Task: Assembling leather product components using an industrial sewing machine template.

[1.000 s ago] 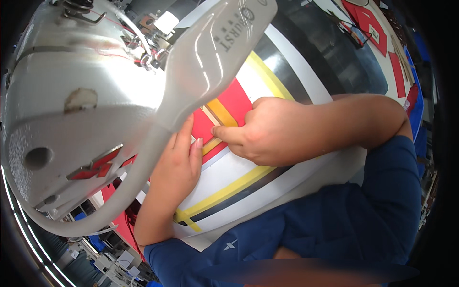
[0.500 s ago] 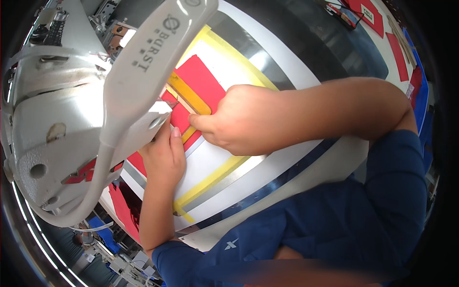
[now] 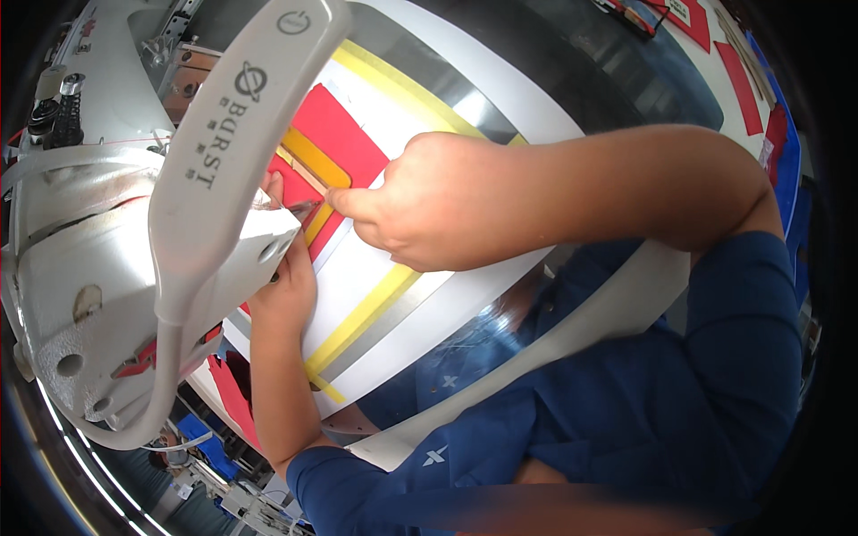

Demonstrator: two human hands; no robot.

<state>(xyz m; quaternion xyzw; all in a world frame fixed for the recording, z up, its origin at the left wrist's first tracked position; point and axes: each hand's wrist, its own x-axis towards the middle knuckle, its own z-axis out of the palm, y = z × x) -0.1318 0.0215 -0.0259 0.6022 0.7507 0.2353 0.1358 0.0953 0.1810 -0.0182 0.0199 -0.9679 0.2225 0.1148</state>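
Red fabric (image 3: 357,143) lies on a white board (image 3: 384,308) edged with yellow tape, at the head of a white sewing machine (image 3: 116,241). A yellow bar-shaped frame (image 3: 332,163) rests over the fabric beside a thin tan strip (image 3: 302,170). My right hand (image 3: 420,205) is closed, its forefinger and thumb at the strip's near end, beside the machine's foot (image 3: 304,207). Around the machine head reaches my left hand (image 3: 288,286), its fingers stretched toward the red fabric. The head hides the middle of that hand; fingertips show beyond it.
A white gooseneck lamp (image 3: 223,152) hangs over the machine and blocks part of the view. Farther right lie red pieces (image 3: 740,87) and a red-handled tool (image 3: 630,13). More red fabric (image 3: 232,402) lies at the lower left. A glossy dark surface (image 3: 465,357) borders my body.
The board, yellow frame and red fabric have slid away from my body, past the machine's foot. Both hands have moved with them. The view has shifted slightly too.
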